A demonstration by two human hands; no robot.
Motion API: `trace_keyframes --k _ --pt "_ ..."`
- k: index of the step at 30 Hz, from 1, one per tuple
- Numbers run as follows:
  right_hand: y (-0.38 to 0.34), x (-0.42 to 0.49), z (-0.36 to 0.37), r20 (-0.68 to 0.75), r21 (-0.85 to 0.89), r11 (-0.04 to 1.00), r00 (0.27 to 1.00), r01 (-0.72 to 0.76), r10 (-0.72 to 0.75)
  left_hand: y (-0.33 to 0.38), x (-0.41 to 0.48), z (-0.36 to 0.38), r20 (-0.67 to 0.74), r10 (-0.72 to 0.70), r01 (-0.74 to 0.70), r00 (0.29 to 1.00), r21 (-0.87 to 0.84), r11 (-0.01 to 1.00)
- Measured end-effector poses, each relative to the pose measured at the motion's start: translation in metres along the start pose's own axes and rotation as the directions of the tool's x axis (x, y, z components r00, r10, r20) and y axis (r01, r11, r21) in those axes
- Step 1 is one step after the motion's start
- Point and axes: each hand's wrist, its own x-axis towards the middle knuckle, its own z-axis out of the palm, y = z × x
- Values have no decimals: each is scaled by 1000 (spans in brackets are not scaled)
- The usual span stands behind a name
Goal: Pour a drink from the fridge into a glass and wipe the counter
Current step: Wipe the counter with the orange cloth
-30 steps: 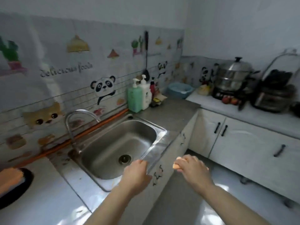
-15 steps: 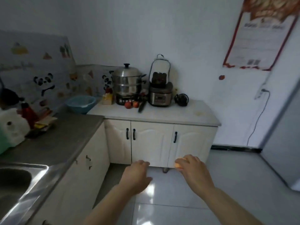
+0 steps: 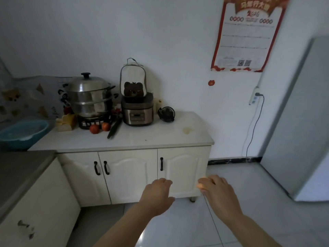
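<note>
The fridge (image 3: 300, 122), tall and pale grey, stands at the right edge with its door closed. The white counter (image 3: 151, 138) runs along the back wall above white cabinet doors (image 3: 128, 175). My left hand (image 3: 156, 195) hangs in front of the cabinets with its fingers curled and nothing visible in it. To its right, my right hand (image 3: 217, 191) is curled over a small orange-yellow object (image 3: 200, 185), of which only a bit shows at the fingertips. No glass or drink is in view.
On the counter stand a steel steamer pot (image 3: 89, 97), a rice cooker (image 3: 138, 111), a small black fan (image 3: 166, 114), two tomatoes (image 3: 99, 128) and a cucumber (image 3: 114, 130). A blue basin (image 3: 23, 132) sits left. The grey sink counter (image 3: 19, 168) borders the left; tiled floor (image 3: 249, 220) lies ahead.
My view has swung right, from the sink to the white counter and then the fridge. Both hands keep the same pose in front of me.
</note>
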Motion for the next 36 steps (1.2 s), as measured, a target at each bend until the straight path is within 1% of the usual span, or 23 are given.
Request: trace_keyframes --k 4,8,13,16,18,21,25,30,33,36 --pt "34 67 23 -27 3 1000 1000 -14 14 -5 84 -4 21 30 -30 999 -5 1000" --pt "57 146 39 -16 30 999 999 -28 29 -14 173 -19 21 27 -26 999 -35 999" --pt "81 239 51 -49 67 997 998 -31 34 -19 271 -45 39 51 -51 998 -5 999" --pt "102 285 62 -63 51 999 998 -16 19 -21 322 -54 36 42 -42 998 -4 999" --pt "114 314 73 -16 43 999 1000 -21 22 -25 355 -54 59 24 -24 998 3 1000" --pt "134 360 97 21 80 997 1000 -2 0 -34 404 -51 71 -7 7 997 -6 1000" --pt "155 420 133 76 110 993 996 39 -48 -47 465 -43 77 -85 87 993 -30 996" --pt "174 475 169 174 128 989 980 79 -101 -53 523 -35 130 -172 181 976 -54 982" --pt "187 495 188 230 127 990 969 64 -92 -56 549 -26 162 -203 215 966 -65 974" --pt "195 504 199 325 177 984 942 23 -81 -59 569 -17 206 -209 224 956 -54 973"
